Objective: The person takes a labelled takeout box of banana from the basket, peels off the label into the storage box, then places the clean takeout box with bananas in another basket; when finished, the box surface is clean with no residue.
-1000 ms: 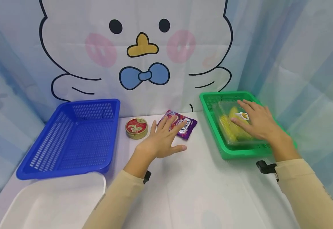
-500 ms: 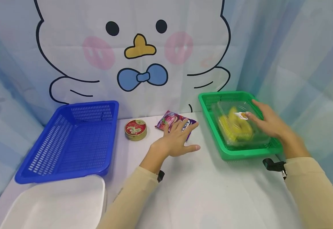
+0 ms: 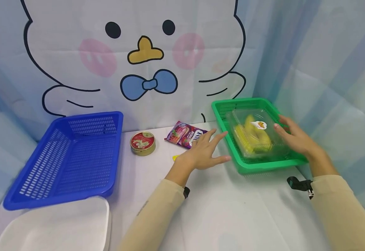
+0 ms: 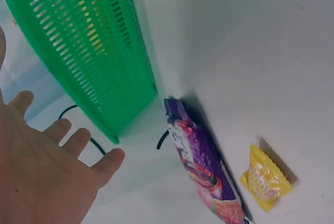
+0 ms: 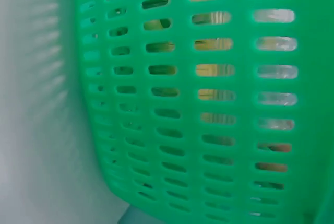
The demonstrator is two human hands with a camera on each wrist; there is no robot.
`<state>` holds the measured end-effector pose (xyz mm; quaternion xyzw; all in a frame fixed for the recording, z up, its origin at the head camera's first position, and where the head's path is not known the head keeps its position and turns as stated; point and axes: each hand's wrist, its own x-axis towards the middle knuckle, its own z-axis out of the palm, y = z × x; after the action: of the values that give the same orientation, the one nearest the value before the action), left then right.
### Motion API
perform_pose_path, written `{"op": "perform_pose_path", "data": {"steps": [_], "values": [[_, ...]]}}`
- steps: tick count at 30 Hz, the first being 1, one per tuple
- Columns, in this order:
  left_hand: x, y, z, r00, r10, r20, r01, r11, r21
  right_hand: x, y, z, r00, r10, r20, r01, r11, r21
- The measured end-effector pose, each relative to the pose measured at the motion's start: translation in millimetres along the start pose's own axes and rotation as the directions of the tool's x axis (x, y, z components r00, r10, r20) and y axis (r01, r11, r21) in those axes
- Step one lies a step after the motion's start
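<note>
A clear lidded plastic box (image 3: 275,146) sits in the green basket (image 3: 243,167); yellow banana-shaped pieces and one corn-like piece show inside. My right hand (image 3: 302,141) is at the basket's right side, thumb toward the box and fingers extended over the rim, some fingertips hidden. Spread fingers of my left hand (image 3: 199,153) hang over the table left of the basket, holding nothing. Beyond them lies a purple candy bag (image 3: 182,134), partly covered by that hand. A small yellow wrapped candy (image 4: 266,179) lies beside the bag in the left wrist view.
Left of the bag stands a round red-and-gold tin (image 3: 142,143). A blue basket (image 3: 116,167) is at the left, with a white tub (image 3: 105,223) in front of it. Cartoon-printed cloth (image 3: 188,101) hangs behind the table, and curtains flank both sides.
My left hand has moved right, from over the candy bag toward the green basket, uncovering the yellow candy. My right hand has drawn back from above the box to the basket's right side.
</note>
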<state>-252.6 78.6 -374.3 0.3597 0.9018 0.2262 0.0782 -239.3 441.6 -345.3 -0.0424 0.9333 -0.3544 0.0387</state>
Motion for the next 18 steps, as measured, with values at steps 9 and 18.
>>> {"op": "perform_pose_path", "data": {"steps": [9,18], "values": [[14.7,-1.0,9.7,1.0,0.021,-0.012,-0.023,0.989,-0.149,-6,11,-1,0.997,0.055,0.045,-0.059,0.995,0.075],[19.7,0.2,19.9,1.0,0.015,-0.008,-0.016,0.98,-0.199,2,14,0,0.982,0.09,0.166,-0.103,0.992,0.071]]}}
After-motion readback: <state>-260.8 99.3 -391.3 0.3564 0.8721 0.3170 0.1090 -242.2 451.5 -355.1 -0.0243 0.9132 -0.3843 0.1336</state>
